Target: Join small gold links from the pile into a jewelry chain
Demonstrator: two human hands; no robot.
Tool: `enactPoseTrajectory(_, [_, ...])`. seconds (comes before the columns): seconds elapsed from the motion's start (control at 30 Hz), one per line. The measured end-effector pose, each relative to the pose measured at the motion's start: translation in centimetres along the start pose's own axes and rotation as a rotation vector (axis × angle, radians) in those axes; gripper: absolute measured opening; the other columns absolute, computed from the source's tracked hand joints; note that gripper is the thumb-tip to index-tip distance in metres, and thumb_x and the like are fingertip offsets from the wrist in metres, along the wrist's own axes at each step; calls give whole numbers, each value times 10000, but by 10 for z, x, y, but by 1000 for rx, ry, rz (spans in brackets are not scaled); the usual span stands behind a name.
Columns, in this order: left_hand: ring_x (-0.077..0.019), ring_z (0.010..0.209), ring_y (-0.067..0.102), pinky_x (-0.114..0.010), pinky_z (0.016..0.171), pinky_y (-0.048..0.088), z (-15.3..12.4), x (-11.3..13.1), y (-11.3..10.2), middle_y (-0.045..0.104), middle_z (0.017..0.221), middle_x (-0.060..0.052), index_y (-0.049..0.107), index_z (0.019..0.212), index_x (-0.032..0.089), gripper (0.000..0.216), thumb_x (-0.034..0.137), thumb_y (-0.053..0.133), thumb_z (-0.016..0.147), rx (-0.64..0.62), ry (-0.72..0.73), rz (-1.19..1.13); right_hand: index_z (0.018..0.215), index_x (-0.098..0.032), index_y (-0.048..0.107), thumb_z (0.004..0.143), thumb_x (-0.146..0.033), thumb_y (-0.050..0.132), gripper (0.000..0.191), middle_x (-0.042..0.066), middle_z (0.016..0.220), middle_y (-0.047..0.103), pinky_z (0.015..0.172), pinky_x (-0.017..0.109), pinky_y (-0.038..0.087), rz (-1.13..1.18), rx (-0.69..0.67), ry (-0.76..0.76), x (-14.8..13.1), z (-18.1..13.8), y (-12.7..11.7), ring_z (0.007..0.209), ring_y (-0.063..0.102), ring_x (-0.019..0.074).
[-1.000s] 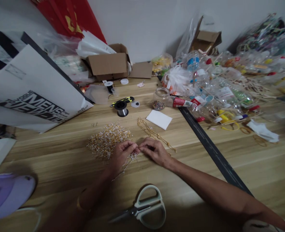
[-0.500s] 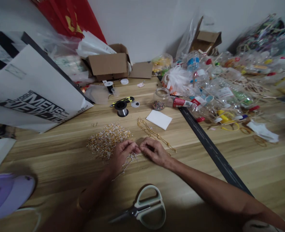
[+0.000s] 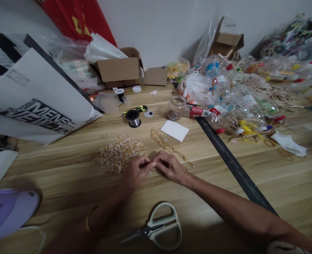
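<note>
My left hand (image 3: 136,173) and my right hand (image 3: 170,166) meet fingertip to fingertip low over the wooden table (image 3: 66,176). Both are pinched closed on a tiny beaded piece that is too small to make out. Just left of and behind my left hand lies a pile of gold and white beaded bits (image 3: 119,152). A gold chain (image 3: 169,146) stretches from behind my right hand toward the back. Scissors with pale green handles (image 3: 158,227) lie near the front edge between my forearms.
A white card (image 3: 174,130), a wire spool (image 3: 133,118), a yellow-black cutter (image 3: 133,110) and a bead jar (image 3: 175,108) sit behind. Plastic bottles and sticks (image 3: 246,98) crowd the right. A printed white bag (image 3: 36,102) leans at left; cardboard boxes (image 3: 119,70) line the wall.
My left hand has closed a little tighter and shifted slightly right; the dangling beaded strand seen below it earlier is no longer visible. My right hand has hardly moved.
</note>
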State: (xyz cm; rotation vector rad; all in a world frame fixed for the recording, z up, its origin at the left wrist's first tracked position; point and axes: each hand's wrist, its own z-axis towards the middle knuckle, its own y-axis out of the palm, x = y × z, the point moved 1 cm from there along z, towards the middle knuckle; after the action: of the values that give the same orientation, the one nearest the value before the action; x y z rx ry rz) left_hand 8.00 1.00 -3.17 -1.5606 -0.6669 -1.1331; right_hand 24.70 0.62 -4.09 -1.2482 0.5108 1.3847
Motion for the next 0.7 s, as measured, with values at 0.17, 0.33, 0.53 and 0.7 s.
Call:
enactPoseTrajectory(0.17, [-113,562,491,-230,572,354,1,0,-1,537,560,20,534,592,161,328,370,495,843,-7,26,89,778,-156,611,893,-234,516,169,24,756,565,638,233,384,-13,-38,-58,-2,0,1,693,497,121])
enactPoseTrajectory(0.33, [-109,560,488,-229,578,353,0,4,-2,533,561,22,531,593,164,317,329,467,856,-28,55,86,764,-157,617,880,-252,538,169,18,728,563,601,226,376,14,-18,-8,-2,-1,1,658,489,116])
enactPoseTrajectory(0.53, [-119,576,533,-231,596,397,3,-1,-2,597,584,8,569,623,160,274,327,510,831,-7,-6,-91,784,-148,620,872,-305,551,192,18,713,560,600,234,379,54,19,70,-2,0,-1,659,500,123])
enactPoseTrajectory(0.7, [-133,608,577,-243,630,440,6,0,-5,663,629,-10,598,647,154,208,318,582,774,8,-107,-243,777,-144,609,881,-330,530,227,15,701,541,592,231,369,77,36,82,-2,0,-2,647,483,118])
